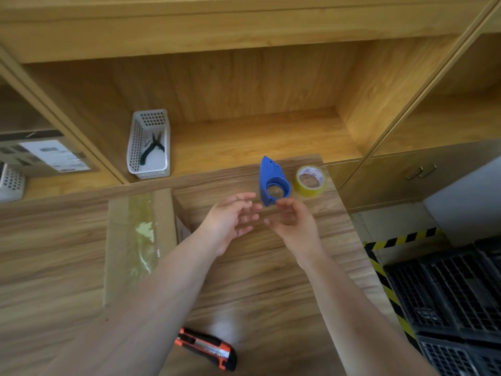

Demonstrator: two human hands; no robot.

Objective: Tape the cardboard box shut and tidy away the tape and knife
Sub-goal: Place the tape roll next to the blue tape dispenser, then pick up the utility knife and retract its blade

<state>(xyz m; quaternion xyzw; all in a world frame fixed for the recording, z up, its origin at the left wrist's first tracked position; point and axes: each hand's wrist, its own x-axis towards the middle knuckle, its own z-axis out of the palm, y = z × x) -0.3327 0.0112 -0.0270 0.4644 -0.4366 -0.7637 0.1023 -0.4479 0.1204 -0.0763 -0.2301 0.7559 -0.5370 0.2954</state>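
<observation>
A cardboard box lies on the wooden table, a strip of clear tape along its top seam. A blue tape dispenser stands at the table's far edge, with a yellow tape roll just right of it. My left hand and my right hand hover over the table just in front of the dispenser, fingers spread, palms facing each other, holding nothing. An orange and black utility knife lies near the table's front edge, between my forearms.
A white perforated basket holding pliers sits on the shelf behind the table. Another box with a label is in the left shelf bay. Black plastic crates and hazard-striped floor tape lie to the right.
</observation>
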